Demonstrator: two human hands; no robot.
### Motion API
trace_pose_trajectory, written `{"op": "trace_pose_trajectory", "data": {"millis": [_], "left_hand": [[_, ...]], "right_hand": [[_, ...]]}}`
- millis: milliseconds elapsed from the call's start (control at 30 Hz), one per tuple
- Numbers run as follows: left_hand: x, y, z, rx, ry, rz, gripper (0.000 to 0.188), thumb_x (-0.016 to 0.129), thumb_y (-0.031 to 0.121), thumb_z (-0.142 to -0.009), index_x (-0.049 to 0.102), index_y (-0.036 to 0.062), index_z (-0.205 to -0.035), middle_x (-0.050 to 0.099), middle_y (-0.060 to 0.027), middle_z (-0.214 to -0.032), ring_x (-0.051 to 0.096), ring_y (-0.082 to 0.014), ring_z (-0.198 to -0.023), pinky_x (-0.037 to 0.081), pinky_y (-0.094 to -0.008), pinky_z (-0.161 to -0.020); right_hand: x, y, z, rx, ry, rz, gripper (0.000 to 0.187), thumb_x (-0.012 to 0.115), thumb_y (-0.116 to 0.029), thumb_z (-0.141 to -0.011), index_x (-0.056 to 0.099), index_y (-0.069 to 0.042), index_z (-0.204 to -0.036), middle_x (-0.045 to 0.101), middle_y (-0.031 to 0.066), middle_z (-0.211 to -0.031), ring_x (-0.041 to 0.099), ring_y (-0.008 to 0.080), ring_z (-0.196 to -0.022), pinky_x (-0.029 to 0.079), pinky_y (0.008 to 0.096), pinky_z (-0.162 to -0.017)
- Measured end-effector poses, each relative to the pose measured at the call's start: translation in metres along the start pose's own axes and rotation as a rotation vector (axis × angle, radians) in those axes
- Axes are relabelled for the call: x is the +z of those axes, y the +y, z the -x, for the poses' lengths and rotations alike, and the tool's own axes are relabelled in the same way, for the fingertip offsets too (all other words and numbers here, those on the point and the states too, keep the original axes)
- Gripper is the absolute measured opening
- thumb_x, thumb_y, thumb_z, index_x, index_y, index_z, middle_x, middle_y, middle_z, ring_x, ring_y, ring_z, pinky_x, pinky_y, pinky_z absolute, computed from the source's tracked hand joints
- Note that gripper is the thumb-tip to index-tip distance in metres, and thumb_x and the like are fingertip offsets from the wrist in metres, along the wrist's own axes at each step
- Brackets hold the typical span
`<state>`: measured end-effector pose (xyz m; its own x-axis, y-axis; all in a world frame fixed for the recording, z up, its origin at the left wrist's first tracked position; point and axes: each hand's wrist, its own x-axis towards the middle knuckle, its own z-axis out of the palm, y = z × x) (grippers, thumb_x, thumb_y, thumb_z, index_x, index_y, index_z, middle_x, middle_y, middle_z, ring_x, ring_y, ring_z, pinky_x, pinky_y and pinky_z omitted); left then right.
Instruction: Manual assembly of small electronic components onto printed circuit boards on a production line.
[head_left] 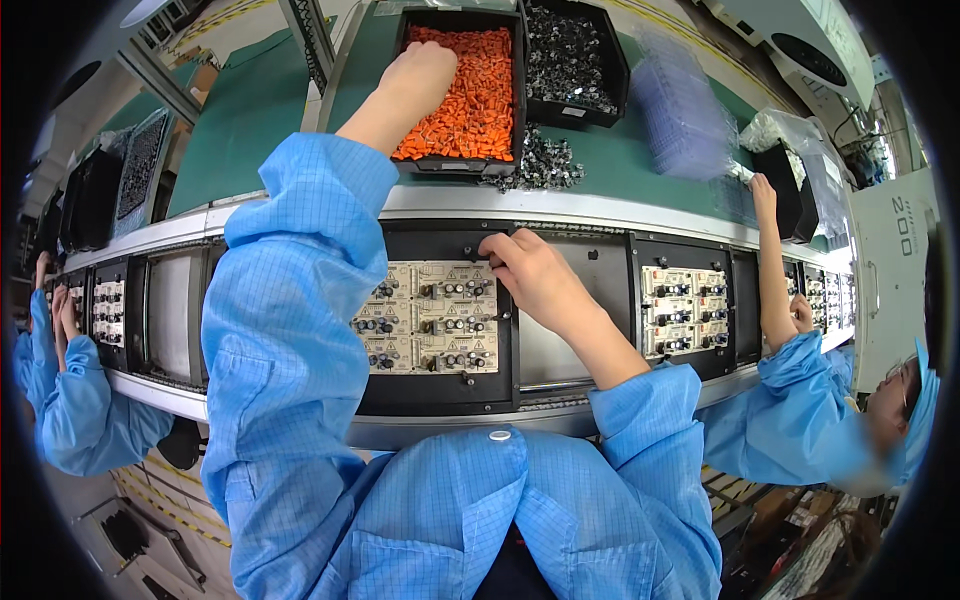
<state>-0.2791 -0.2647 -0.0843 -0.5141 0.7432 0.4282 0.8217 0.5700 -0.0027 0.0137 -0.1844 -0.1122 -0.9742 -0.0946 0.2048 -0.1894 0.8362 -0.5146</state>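
Note:
My left hand reaches over the left side of a black bin filled with small orange components. Its fingers are curled, and what they grip, if anything, is hidden. My right hand is at the upper right corner of a beige circuit board panel. The fingers there are bent together in a pinch, and anything between them is too small to make out. Rows of dark cylindrical and other small parts stand on the panel, which sits in a black carrier frame on the line.
Another black bin holds dark parts, with a loose pile before it. Clear plastic trays stand to the right. A second board panel lies rightward. A co-worker's arm reaches in at right; other blue sleeves show left.

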Motion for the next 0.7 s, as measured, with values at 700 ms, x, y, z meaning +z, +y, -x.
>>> {"op": "trace_pose_trajectory", "data": {"millis": [700], "left_hand": [[-0.007, -0.006, -0.008, -0.177, 0.009, 0.301, 0.016, 0.058, 0.003, -0.084, 0.067, -0.0022, -0.096, 0.068, -0.0229, -0.097, 0.065, -0.0385, -0.096, 0.053, -0.0459, -0.083]], "right_hand": [[-0.072, 0.120, -0.051, 0.290, 0.288, 0.382, 0.018, 0.064, -0.001, -0.080, 0.069, -0.004, -0.098, 0.069, 0.0172, -0.089, 0.065, 0.0366, -0.087, 0.051, 0.0439, -0.079]]}}
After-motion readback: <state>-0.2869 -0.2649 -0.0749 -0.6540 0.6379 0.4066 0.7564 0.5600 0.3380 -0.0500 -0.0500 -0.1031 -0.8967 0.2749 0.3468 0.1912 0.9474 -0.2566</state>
